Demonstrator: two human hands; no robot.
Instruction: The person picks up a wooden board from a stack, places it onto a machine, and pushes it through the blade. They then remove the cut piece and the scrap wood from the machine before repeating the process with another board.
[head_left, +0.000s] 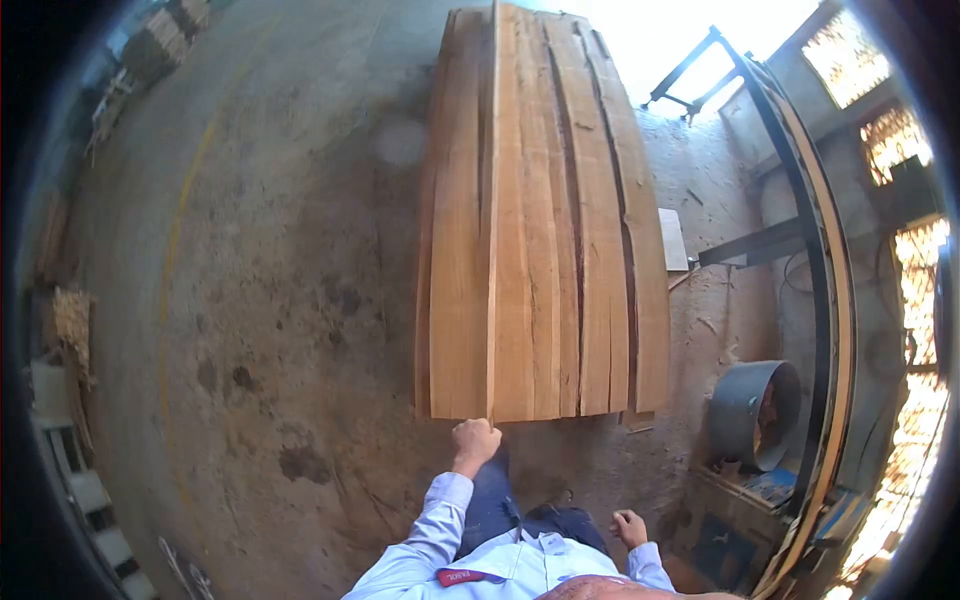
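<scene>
A stack of long wooden planks (545,290) lies lengthwise ahead of me, several boards side by side with dark gaps and rough edges between some. One narrow board (493,240) runs along the top of the stack, its thin edge facing up. My left hand (477,441) is closed around the near end of that narrow board, just beyond the stack's front edge. Low at my right side, my right hand (629,528) hangs with its fingers curled in, touching nothing that I can see.
Right of the stack stands a long metal frame (825,270) with an arm (750,243) reaching toward the planks. A grey metal drum (740,415) rests near it on the floor. A yellow line (190,180) crosses the concrete at left; stacked wood (72,320) lies along the far left.
</scene>
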